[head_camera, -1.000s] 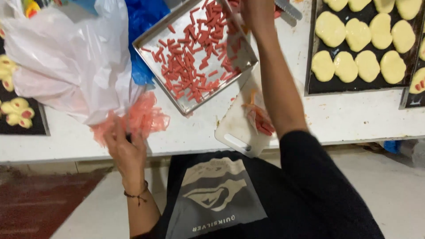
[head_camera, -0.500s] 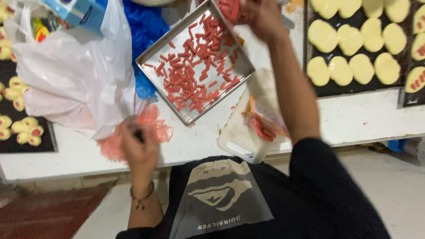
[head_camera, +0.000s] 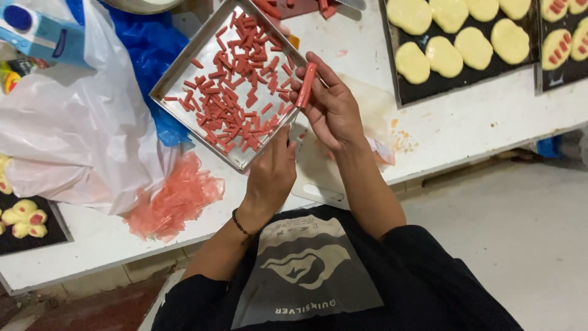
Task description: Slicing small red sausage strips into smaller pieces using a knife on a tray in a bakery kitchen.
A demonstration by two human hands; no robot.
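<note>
— Sausage: where is it?
— Pinched upright in my right hand, fingertips around it, just off the tray of cut pieces.
— And your left hand?
— Loosely curled at the tray's near corner, holding nothing I can see, over the cutting board.

White plastic bag – dough rounds on black tray

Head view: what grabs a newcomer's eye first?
The metal tray heaped with short red sausage pieces, at top centre of the white table. Just right of it, the right hand holds one whole sausage upright, the left hand below it near the tray's edge. Pale dough rounds fill a dark tray at top right.
</note>
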